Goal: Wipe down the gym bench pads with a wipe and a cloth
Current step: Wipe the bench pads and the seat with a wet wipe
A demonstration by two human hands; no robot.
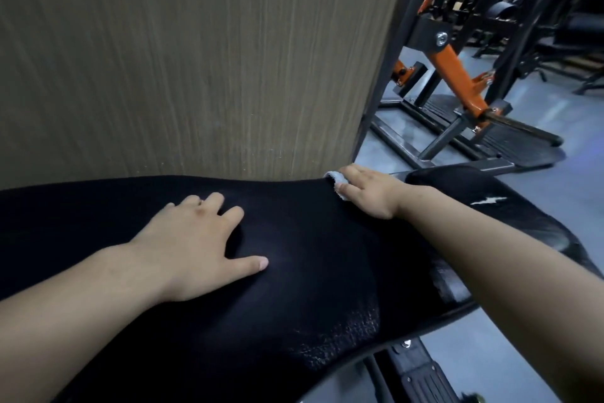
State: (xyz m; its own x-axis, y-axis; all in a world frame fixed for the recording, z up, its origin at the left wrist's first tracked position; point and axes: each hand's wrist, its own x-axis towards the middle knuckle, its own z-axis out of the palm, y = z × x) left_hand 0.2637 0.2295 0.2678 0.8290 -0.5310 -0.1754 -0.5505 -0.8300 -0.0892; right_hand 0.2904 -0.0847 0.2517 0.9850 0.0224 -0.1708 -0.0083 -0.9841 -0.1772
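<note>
The L hand (196, 239) is laid palm-down on the black bench pad (294, 272), approx. mid-pad, w/ fingers straight and spread wide, thumb stuck out to the side; nothing is held in it. The R hand (369, 193) is stretched across to the pad's far edge, where a small pale cloth (336, 182) is bunched btwn thumb and fingers and pressed onto the pad. Whether it is the wipe or the cloth can't be told, as most of it is hidden under the fingers; only a fuzzy white-bluish bit is seen sticking out past the fingertips. The cloth is found right at the spot where the pad's edge meets the corner of the wood-grain panel (196, 59), which is stood upright just behind the bench. A cracked, worn patch (343, 337) is seen on the pad's near-right side. A second black pad (490, 200) w/ a white mark on it is seen under and beyond the R forearm, beside the first. Part of the bench frame (421, 373) is visible below the pad, bottom right. On the grey floor (539, 173) further back, an orange and black machine (457, 82) is parked, well apart from both hands; more dark equipment behind it is too dim to be made out.
</note>
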